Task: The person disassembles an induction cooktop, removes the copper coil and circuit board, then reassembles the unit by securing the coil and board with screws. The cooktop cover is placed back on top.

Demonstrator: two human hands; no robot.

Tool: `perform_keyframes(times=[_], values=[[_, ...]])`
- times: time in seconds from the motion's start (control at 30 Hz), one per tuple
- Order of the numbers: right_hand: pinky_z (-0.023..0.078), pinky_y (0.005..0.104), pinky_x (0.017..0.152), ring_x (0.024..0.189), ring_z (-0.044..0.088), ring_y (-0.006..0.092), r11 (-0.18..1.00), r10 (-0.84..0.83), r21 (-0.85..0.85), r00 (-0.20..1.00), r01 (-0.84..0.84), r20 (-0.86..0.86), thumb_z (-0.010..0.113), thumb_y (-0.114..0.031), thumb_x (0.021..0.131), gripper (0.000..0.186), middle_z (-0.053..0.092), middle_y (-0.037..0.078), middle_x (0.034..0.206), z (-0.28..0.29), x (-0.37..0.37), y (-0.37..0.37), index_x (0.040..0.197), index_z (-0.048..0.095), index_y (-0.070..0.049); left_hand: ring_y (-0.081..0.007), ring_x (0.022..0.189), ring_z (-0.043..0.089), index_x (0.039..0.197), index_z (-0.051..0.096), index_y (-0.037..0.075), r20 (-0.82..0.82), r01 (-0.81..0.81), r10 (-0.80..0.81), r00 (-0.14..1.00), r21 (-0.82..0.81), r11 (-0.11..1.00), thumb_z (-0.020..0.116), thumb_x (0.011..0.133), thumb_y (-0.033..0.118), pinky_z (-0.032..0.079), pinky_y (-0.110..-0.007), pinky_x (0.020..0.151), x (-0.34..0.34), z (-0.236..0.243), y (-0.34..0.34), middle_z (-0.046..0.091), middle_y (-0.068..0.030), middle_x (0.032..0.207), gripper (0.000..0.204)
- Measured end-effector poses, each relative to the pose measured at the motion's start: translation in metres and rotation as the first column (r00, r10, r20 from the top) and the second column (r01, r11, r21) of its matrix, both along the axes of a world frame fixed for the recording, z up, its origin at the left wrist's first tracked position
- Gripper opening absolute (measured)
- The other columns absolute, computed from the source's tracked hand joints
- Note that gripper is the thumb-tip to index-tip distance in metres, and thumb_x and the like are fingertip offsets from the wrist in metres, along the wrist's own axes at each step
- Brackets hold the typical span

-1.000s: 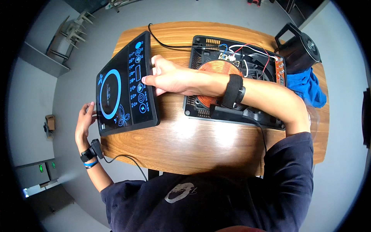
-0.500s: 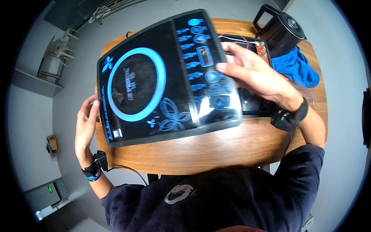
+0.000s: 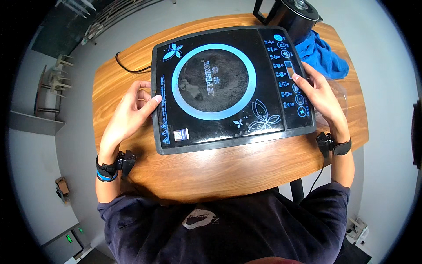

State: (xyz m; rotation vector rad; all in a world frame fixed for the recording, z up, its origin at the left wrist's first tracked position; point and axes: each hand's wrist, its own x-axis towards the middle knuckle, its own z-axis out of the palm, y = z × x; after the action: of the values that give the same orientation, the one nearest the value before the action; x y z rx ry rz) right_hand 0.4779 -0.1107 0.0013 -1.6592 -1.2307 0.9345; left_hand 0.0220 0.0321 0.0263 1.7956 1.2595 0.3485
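I grip the black glass top panel of an induction cooker [image 3: 213,83], with its blue ring and touch buttons, by both sides. My left hand [image 3: 136,110] is closed on the left edge, thumb on the rim. My right hand [image 3: 318,94] is closed on the right edge, thumb on the button strip. The panel lies roughly level over the place of the opened base, whose coil and wiring are now hidden; I cannot tell whether it rests on it. A black cable [image 3: 126,67] runs out at the back left.
The wooden table [image 3: 211,176] spans the middle. A black kettle [image 3: 293,22] stands at the back right beside a rumpled blue cloth [image 3: 325,57]. A clear plastic item [image 3: 340,99] lies behind my right wrist. Stools [image 3: 61,75] stand on the floor at the left.
The panel has swung from the left, tilted, to a level position over the open base, covering it. My right hand has moved right with it, and my left hand has followed.
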Motion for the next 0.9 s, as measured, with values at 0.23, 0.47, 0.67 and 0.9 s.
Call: perform_keyframes(times=[0.23, 0.47, 0.67, 0.9], values=[[0.046, 0.0311, 0.084, 0.091, 0.046, 0.0156, 0.995, 0.057, 0.062, 0.959, -0.077, 0.279, 0.077, -0.035, 0.110, 0.054, 0.051, 0.003, 0.096, -0.026, 0.011, 0.016, 0.152, 0.071, -0.003, -0.0060, 0.082, 0.063, 0.147, 0.057, -0.004, 0.007, -0.037, 0.036, 0.999, 0.054, 0.998, 0.078, 0.111, 0.023, 0.052, -0.025, 0.074, -0.001, -0.016, 0.003, 0.067, -0.0002, 0.092, 0.049], [0.045, 0.0322, 0.082, 0.089, 0.047, 0.0162, 0.996, 0.041, 0.062, 0.936, -0.067, 0.348, 0.077, -0.034, 0.109, 0.047, 0.049, 0.003, 0.089, -0.035, 0.011, 0.025, 0.144, 0.075, -0.002, -0.0062, 0.082, 0.059, 0.148, 0.055, -0.003, -0.022, -0.042, 0.044, 0.999, 0.064, 0.997, 0.078, 0.111, 0.021, 0.050, -0.026, 0.072, 0.002, -0.029, 0.007, 0.063, 0.0001, 0.093, 0.050], [0.046, 0.0336, 0.080, 0.087, 0.048, 0.0168, 0.995, 0.040, 0.069, 0.917, -0.073, 0.398, 0.077, -0.033, 0.109, 0.045, 0.050, 0.003, 0.086, -0.036, 0.010, 0.030, 0.140, 0.077, -0.001, -0.0070, 0.084, 0.059, 0.146, 0.054, -0.001, -0.024, -0.038, 0.039, 0.999, 0.047, 0.998, 0.077, 0.112, 0.020, 0.051, -0.026, 0.074, -0.001, -0.033, 0.010, 0.063, -0.0006, 0.095, 0.046], [0.051, 0.0356, 0.086, 0.089, 0.056, 0.0186, 0.998, 0.046, 0.014, 0.928, -0.055, 0.369, 0.073, -0.034, 0.112, 0.051, 0.057, 0.006, 0.089, -0.036, 0.006, 0.027, 0.151, 0.069, -0.001, -0.0072, 0.081, 0.060, 0.141, 0.054, -0.001, -0.059, -0.013, 0.015, 0.998, 0.024, 1.000, 0.078, 0.112, 0.024, 0.052, -0.027, 0.072, -0.003, -0.032, 0.015, 0.065, -0.0027, 0.095, 0.044]])
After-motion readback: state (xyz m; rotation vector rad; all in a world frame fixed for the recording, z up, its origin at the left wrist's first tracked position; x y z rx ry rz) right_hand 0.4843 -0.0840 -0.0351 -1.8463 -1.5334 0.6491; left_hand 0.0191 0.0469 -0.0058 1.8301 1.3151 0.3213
